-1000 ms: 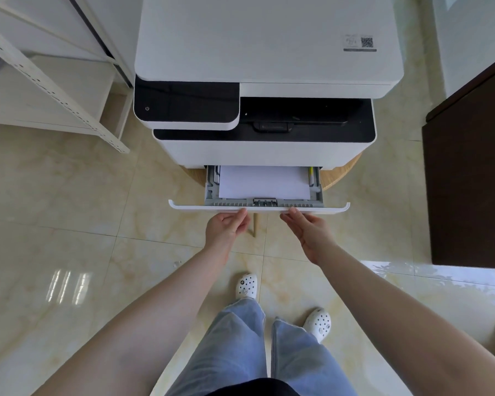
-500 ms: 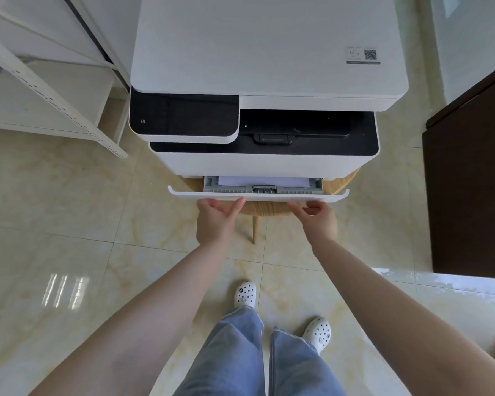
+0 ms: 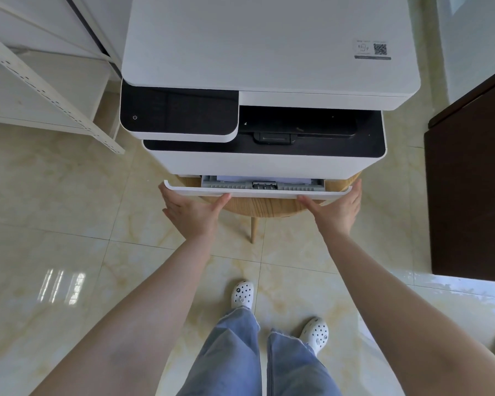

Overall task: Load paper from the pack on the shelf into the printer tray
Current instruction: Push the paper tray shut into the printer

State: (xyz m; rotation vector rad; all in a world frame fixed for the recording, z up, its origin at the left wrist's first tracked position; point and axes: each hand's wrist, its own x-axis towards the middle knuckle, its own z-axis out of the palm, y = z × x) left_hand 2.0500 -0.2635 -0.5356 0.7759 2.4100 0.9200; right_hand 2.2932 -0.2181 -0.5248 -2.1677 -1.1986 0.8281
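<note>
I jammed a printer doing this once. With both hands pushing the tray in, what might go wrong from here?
1. The left hand and right hand sit at opposite ends of the white paper tray front; an uneven push may skew it.
2. Fingertips curl near the tray's ends and might get pinched.
3. The white printer overhangs the small round wooden stool; a hard shove may shift it.

The printer [image 3: 269,44] is matt white plastic with a glossy black panel [image 3: 180,112], its tray [image 3: 257,191] grey and white plastic holding white paper [image 3: 263,179], on a wood-grain worktop [image 3: 269,207] above glossy marbled floor tiles [image 3: 55,224].
</note>
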